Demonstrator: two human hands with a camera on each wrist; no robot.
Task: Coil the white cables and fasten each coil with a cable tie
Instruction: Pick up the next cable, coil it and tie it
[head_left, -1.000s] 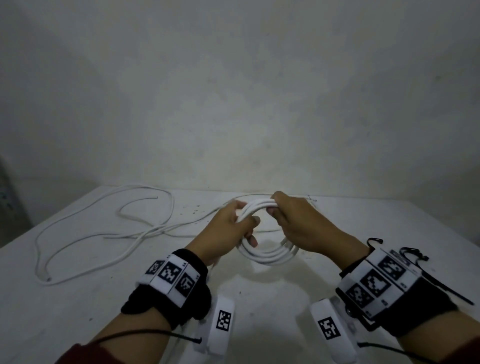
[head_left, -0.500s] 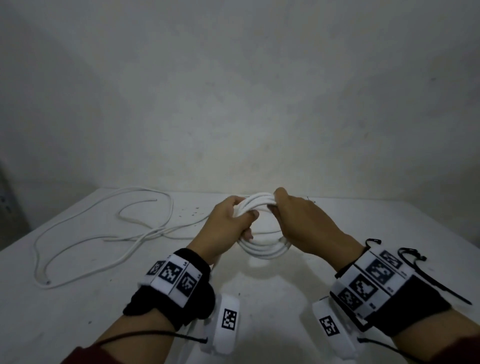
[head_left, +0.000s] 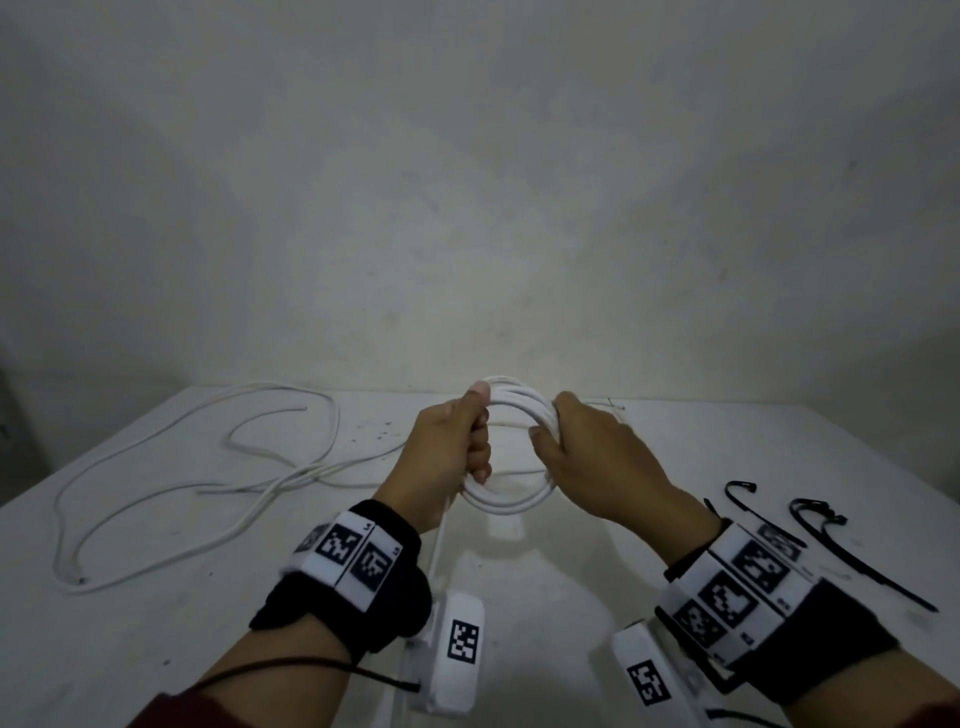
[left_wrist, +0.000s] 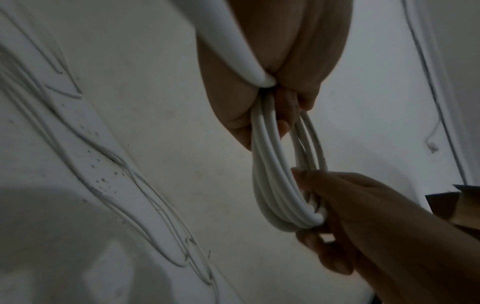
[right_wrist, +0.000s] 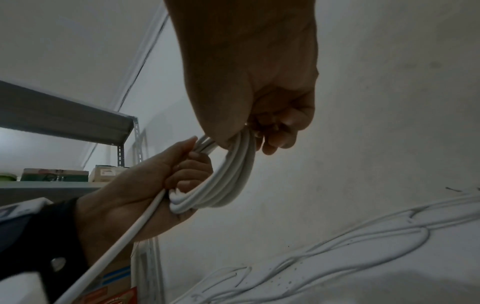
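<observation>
A white cable coil (head_left: 511, 501) of several loops hangs in the air above the white table (head_left: 571, 571), held between both hands. My left hand (head_left: 457, 447) grips its left side, thumb on top; a loose tail of the cable runs down past that wrist. My right hand (head_left: 587, 457) grips the coil's right side. The left wrist view shows the coil (left_wrist: 272, 185) running from my left hand (left_wrist: 275, 98) down to my right hand (left_wrist: 337, 216). In the right wrist view the coil (right_wrist: 226, 185) spans my right hand (right_wrist: 259, 127) and left hand (right_wrist: 166, 181). Two black cable ties (head_left: 862, 564) lie at the right.
More loose white cable (head_left: 208, 467) sprawls over the table's left half, its end near the left edge. A grey wall stands right behind the table. A metal shelf (right_wrist: 64, 115) with boxes shows in the right wrist view.
Both hands have lifted the coil slightly and spread apart along it; the left thumb now sits on top of the loops and the right hand has slid to the coil's right side.
</observation>
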